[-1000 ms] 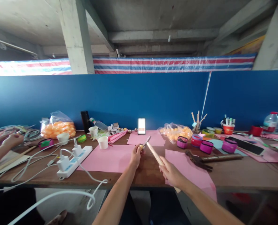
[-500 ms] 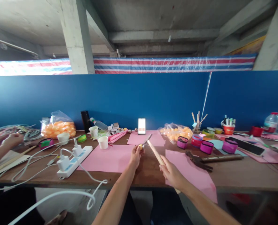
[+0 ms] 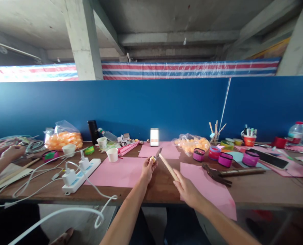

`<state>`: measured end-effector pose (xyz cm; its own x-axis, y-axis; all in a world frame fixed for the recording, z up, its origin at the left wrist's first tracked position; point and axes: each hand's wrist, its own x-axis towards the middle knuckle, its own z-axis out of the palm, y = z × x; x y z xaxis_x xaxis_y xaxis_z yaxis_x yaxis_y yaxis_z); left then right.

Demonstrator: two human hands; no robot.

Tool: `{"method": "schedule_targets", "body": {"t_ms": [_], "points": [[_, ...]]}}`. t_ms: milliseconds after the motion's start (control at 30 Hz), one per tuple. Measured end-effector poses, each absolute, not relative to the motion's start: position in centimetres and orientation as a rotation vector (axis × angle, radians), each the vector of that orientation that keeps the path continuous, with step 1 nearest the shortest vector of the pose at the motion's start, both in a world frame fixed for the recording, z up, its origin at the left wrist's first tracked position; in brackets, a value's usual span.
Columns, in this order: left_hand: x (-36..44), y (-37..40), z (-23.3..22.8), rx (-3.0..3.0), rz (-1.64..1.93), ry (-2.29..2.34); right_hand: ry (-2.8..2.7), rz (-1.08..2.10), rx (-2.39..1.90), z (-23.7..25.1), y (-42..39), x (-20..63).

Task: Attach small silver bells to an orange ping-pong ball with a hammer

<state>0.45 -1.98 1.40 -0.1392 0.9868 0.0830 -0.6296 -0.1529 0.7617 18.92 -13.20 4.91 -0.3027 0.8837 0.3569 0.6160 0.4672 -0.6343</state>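
My left hand (image 3: 148, 168) is closed in a pinch around a small, round, yellowish piece (image 3: 153, 159), partly hidden by the fingers. In my right hand (image 3: 185, 187) is a long, pale wooden-handled bladed tool (image 3: 168, 166), slanting up and left. A narrow metal blade (image 3: 159, 152) lies at its far end, close to the yellowish piece; I cannot tell if they touch. Both hands are above the brown table (image 3: 157, 195), between pink paper sheets. To the right, a claw hammer (image 3: 237, 172) rests partly on pink paper (image 3: 206, 185).
A white power strip (image 3: 83, 178) with looping cables stands left. Bags of orange balls (image 3: 65, 140), paper cups (image 3: 112, 155) and purple tape rolls (image 3: 225, 159) sit along the table. Another person's hands (image 3: 13, 152) show at far left. A blue partition (image 3: 151, 105) rises behind.
My right hand and the tool have shifted slightly left, with the blade closer to my left hand. My left hand has barely moved.
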Motion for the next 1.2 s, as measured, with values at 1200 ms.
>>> {"method": "schedule_targets", "body": {"t_ms": [1200], "points": [[0.5,-2.1,1.2,0.750,1.618,0.726,-2.075,0.467,-1.231,4.4,-12.2,18.6]]}}
